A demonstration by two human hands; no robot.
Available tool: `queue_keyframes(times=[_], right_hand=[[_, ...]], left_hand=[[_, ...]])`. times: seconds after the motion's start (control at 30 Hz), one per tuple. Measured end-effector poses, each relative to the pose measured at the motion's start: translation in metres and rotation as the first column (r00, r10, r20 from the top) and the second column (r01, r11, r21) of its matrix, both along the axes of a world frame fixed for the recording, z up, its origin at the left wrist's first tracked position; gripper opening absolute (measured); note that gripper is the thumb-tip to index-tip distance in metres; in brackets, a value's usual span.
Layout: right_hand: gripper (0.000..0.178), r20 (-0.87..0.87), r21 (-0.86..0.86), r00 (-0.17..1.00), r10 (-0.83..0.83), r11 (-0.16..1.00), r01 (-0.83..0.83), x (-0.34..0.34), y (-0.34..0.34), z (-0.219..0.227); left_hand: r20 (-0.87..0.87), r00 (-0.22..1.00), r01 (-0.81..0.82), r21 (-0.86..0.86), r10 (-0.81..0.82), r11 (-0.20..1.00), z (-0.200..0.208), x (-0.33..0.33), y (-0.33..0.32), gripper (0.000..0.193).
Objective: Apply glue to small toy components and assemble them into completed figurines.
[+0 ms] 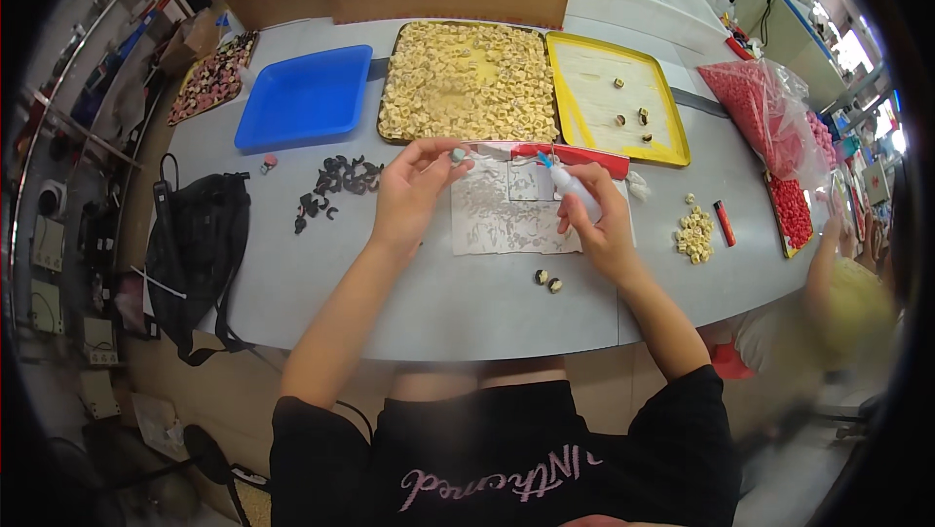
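Note:
My left hand (413,188) is closed in a pinch on a small pale teal piece (457,154), held above the left part of a white sheet (487,227) covered in grey marks. Wrapped in the fingers of my right hand (608,223) is a white squeeze bottle (575,194) with a blue nozzle tip (544,160), tilted up and to the left. The nozzle and the teal piece are apart. Two small black-and-cream pieces (547,282) lie on the table in front of the sheet. Black curved pieces (346,176) are scattered left of my left hand.
Behind the sheet, cream pieces (467,69) fill a tray. A blue tray (304,98) stands left of it; a yellow tray (594,79) with several pieces is at right. Further right are cream pieces (693,235), a red tube (725,223) and a bag of pink pieces (760,113). A black bag (205,244) lies left.

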State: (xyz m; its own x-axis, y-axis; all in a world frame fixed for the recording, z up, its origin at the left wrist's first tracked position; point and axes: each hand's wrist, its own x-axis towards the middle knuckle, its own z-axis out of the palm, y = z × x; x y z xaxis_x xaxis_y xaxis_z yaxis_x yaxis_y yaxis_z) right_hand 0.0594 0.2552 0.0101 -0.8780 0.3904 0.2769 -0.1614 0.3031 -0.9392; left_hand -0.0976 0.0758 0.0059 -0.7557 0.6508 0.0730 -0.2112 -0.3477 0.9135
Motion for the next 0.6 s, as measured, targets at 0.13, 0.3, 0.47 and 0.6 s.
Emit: queue_keyframes(times=[0.13, 0.3, 0.47, 0.6], right_hand=[[0.023, -0.075, 0.02, 0.997, 0.033, 0.999, -0.032, -0.002, -0.001, -0.003], [0.022, -0.07, 0.025, 0.996, 0.054, 0.998, -0.052, -0.001, -0.001, -0.005], [0.022, -0.065, 0.023, 0.997, 0.044, 0.999, -0.042, -0.001, -0.001, -0.009], [0.022, -0.059, 0.025, 0.996, 0.073, 0.997, -0.072, -0.002, -0.003, -0.012]], left_hand=[[-0.073, 0.996, 0.039, -0.041, -0.042, 0.998, -0.001, 0.003, 0.0, 0.022], [-0.008, 0.998, 0.06, -0.03, -0.06, 0.998, 0.003, 0.009, 0.003, 0.019], [0.132, 0.981, 0.153, -0.079, -0.142, 0.985, 0.005, 0.015, 0.003, 0.019], [0.138, 0.954, 0.263, 0.049, -0.267, 0.964, -0.005, 0.014, 0.004, 0.019]])
